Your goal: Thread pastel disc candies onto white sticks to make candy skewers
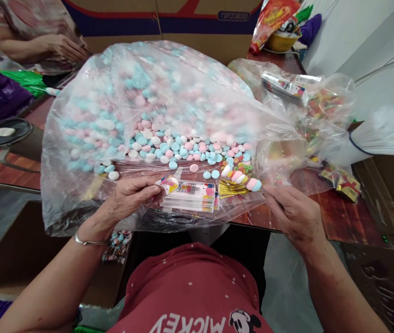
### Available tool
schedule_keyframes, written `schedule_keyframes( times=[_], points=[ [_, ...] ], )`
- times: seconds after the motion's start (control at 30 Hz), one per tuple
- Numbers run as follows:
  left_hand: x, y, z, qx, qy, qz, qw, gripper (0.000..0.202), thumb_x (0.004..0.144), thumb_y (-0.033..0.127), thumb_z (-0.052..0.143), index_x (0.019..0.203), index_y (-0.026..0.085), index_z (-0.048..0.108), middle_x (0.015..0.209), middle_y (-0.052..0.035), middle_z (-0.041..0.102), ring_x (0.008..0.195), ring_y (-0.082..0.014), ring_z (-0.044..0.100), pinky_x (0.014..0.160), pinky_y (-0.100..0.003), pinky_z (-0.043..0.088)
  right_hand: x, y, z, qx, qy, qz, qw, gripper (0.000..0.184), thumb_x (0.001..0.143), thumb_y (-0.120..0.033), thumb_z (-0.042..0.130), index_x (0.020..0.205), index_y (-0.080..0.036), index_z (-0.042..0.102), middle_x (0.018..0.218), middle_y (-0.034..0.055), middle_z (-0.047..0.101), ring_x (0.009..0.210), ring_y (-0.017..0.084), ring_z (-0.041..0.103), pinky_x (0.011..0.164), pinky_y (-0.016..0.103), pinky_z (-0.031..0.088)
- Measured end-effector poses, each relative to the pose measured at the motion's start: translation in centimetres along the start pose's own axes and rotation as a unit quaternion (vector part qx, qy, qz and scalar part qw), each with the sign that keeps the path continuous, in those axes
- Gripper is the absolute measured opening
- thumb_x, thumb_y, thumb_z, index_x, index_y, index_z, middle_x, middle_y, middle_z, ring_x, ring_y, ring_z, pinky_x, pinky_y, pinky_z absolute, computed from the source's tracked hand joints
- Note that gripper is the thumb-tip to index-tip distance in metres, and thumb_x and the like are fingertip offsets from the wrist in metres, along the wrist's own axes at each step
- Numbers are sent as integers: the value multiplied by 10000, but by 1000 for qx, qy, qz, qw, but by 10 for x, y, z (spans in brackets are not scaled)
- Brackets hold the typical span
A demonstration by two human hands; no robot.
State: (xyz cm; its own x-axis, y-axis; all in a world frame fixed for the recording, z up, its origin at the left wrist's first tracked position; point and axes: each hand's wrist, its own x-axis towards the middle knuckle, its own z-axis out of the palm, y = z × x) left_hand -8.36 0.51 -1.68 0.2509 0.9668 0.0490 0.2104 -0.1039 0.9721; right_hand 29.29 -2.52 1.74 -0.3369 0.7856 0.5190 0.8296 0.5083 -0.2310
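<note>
My left hand point(131, 196) pinches a small printed card point(168, 184) with yellow and purple patches, just left of a stack of similar printed cards point(197, 203). My right hand point(296, 215) has its thumb and fingers closed at the right end of a row of pastel candies point(240, 177), which looks like a candy skewer; its stick is hard to make out. Beneath the row lies a bundle of gold twist ties point(230, 188). Small ring-shaped candies point(244, 167) are behind it. Loose pink, blue and white candies point(183, 150) spill from a large clear plastic bag point(183, 74).
A lidded dark mug point(16, 143) stands at left. At right are a bundle of white sleeves point(387, 134), gold packets point(341, 180) and a bag of colourful candies point(325, 101). Another person's hands point(67, 48) are at upper left. An open cardboard box point(13, 249) is below the table.
</note>
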Motion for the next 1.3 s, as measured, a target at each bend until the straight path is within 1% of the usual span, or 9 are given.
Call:
schedule_keyframes(
  times=[0.1, 0.27, 0.37, 0.53, 0.63, 0.83, 1.03, 1.2, 1.3],
  points=[
    [-9, -1, -2, 11, -2, 4, 1000, 218, 839, 328, 681, 714, 159, 740, 593, -22, 680, 510, -115, 568, 476, -217, 466, 25, -2, -1, -82, -32, -50, 995, 221, 954, -208, 499, 946, -224, 720, 723, 31, 666, 688, 177, 597, 629, 300, 415],
    [-20, -4, -2, 11, -35, 9, 999, 236, 871, 312, 647, 719, 157, 738, 610, -20, 686, 520, -102, 564, 494, -196, 458, 62, -4, -11, -190, -112, -125, 967, 253, 936, -209, 505, 742, -209, 668, 623, 32, 576, 630, 166, 498, 574, 314, 278],
    [-21, -5, 1, 16, -31, 8, 999, 229, 865, 305, 649, 719, 152, 738, 619, -21, 691, 538, -105, 580, 514, -191, 468, 80, -10, -17, -224, -167, -153, 948, 266, 935, -196, 483, 732, -201, 654, 629, 34, 579, 620, 165, 476, 574, 316, 234],
    [-21, -13, 6, -27, -28, 8, 999, 259, 876, 332, 645, 726, 139, 731, 606, -25, 681, 524, -105, 565, 490, -191, 452, 106, -31, -18, -282, -266, -201, 900, 284, 915, -111, 437, 749, -187, 655, 649, 39, 614, 622, 159, 486, 570, 308, 197],
    [-22, -21, 7, -51, -30, 17, 998, 256, 885, 328, 642, 742, 137, 732, 612, -27, 679, 534, -106, 568, 496, -189, 452, 119, -37, -18, -304, -304, -203, 880, 263, 885, -86, 455, 744, -183, 655, 653, 47, 626, 629, 166, 503, 568, 304, 195],
    [-24, -30, 6, -61, -38, 11, 997, 256, 902, 302, 626, 740, 133, 729, 627, -25, 670, 553, -97, 559, 515, -185, 448, 132, -43, -21, -317, -365, -189, 855, 222, 888, -115, 490, 752, -186, 649, 687, 51, 657, 644, 164, 524, 573, 307, 196],
    [-21, -31, 5, -65, -44, 16, 997, 256, 892, 310, 632, 734, 135, 732, 627, -22, 677, 554, -100, 567, 514, -185, 449, 141, -51, -7, -329, -457, -181, 806, 167, 853, -77, 534, 804, -178, 657, 751, 62, 690, 629, 153, 543, 567, 300, 212],
    [-21, -32, 4, -78, -43, 21, 996, 255, 890, 313, 637, 735, 136, 737, 629, -28, 686, 552, -104, 571, 511, -187, 452, 148, -52, -1, -334, -487, -170, 789, 169, 854, -91, 531, 811, -175, 672, 774, 68, 704, 636, 152, 561, 562, 289, 258],
    [-21, -32, 3, -90, -43, 28, 995, 238, 891, 285, 636, 738, 136, 739, 634, -28, 689, 550, -100, 568, 511, -183, 452, 153, -53, -4, -343, -484, -161, 789, 200, 861, -95, 505, 808, -182, 678, 766, 69, 699, 650, 160, 575, 555, 286, 269]
  ],
)
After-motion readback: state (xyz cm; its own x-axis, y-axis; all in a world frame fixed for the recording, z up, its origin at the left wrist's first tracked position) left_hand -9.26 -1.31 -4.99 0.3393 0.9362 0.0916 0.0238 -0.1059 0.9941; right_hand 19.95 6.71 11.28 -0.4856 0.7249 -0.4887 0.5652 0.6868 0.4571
